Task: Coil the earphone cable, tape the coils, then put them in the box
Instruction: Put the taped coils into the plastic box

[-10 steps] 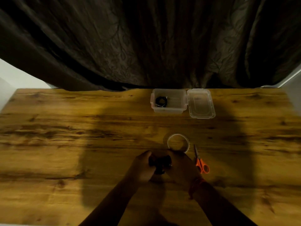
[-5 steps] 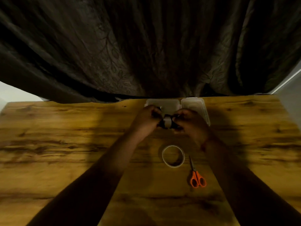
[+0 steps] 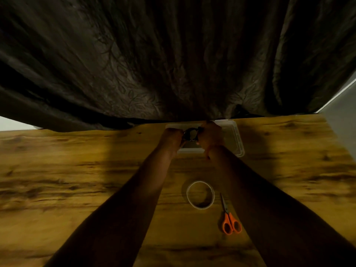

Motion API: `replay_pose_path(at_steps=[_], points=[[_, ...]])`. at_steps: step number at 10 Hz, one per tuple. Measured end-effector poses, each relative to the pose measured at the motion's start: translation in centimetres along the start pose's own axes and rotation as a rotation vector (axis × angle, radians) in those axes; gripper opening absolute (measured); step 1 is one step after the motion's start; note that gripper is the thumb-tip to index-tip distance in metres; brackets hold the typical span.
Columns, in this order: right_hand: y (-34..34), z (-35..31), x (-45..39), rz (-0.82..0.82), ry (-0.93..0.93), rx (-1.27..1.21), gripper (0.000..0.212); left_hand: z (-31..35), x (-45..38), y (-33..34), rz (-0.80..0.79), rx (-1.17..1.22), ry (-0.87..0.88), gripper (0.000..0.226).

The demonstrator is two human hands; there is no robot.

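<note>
A black coiled earphone cable (image 3: 191, 134) hangs between my two hands, right over the clear plastic box (image 3: 190, 150) at the table's far edge. My left hand (image 3: 172, 136) grips the coil's left side and my right hand (image 3: 210, 136) grips its right side. Both arms stretch forward and hide most of the box's inside. The box's clear lid (image 3: 236, 138) lies flat to the right of it, partly behind my right hand.
A roll of clear tape (image 3: 200, 194) lies on the wooden table (image 3: 77, 180) between my forearms, with orange-handled scissors (image 3: 229, 218) just right of it. A dark curtain (image 3: 173, 64) hangs right behind the box.
Both hands carried the coil from near the table's front, past the tape roll, forward to above the box. The view tilted upward and the arms are now fully stretched.
</note>
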State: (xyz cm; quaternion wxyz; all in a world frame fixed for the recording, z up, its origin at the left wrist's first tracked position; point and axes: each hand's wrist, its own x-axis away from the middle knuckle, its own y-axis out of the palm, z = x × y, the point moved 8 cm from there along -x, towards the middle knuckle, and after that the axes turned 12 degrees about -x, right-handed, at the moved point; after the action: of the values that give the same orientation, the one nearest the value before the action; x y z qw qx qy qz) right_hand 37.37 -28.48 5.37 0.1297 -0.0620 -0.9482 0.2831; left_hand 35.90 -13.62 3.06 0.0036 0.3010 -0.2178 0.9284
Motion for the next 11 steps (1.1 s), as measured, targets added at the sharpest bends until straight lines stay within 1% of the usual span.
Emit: replay_pose_path(at_steps=[1,2,3,4,5,6,7,8,9,10,11], points=[[-0.2,-1.1,0.7,-0.001,-0.047,0.16,0.023,0.5,-0.1,-0.3,0.049,-0.274,0.05,0.035],[0.5,-2.0,1.5,-0.06,-0.12,0.315,0.025,0.5,-0.3,0.5,-0.016,-0.296,-0.026,0.033],[1.1,-2.0,2.0,-0.122,-0.121,0.344,0.029,1.3,-0.6,0.9,0.008,-0.214,0.002,0.033],[2.2,-2.0,2.2,-0.224,-0.125,0.411,0.033,0.9,-0.4,0.9,0.037,-0.386,-0.056,0.036],[3.0,-1.6,2.4,-0.299,-0.114,0.491,0.036,1.5,1.0,0.6,0.064,-0.2,-0.025,0.034],[3.3,-1.3,2.3,-0.36,-0.091,0.553,0.037,1.6,0.2,1.8,-0.005,-0.392,-0.029,0.034],[3.4,-1.5,2.3,-0.378,-0.108,0.594,0.036,0.5,0.6,1.3,0.004,-0.494,0.049,0.038],[3.4,-1.9,2.9,-0.42,-0.16,0.607,0.036,-0.4,-0.9,0.8,0.01,-0.531,0.116,0.044],[2.2,-2.3,3.2,-0.353,-0.212,0.53,0.032,1.3,0.1,-0.2,0.061,-0.448,0.139,0.034],[-2.3,-2.3,3.2,-0.015,-0.378,0.402,0.03,0.8,2.2,-2.4,0.166,0.012,0.247,0.022],[-5.3,-0.9,4.4,0.178,-0.422,0.307,0.031,-1.3,3.7,-4.7,0.378,-0.005,0.282,0.02]])
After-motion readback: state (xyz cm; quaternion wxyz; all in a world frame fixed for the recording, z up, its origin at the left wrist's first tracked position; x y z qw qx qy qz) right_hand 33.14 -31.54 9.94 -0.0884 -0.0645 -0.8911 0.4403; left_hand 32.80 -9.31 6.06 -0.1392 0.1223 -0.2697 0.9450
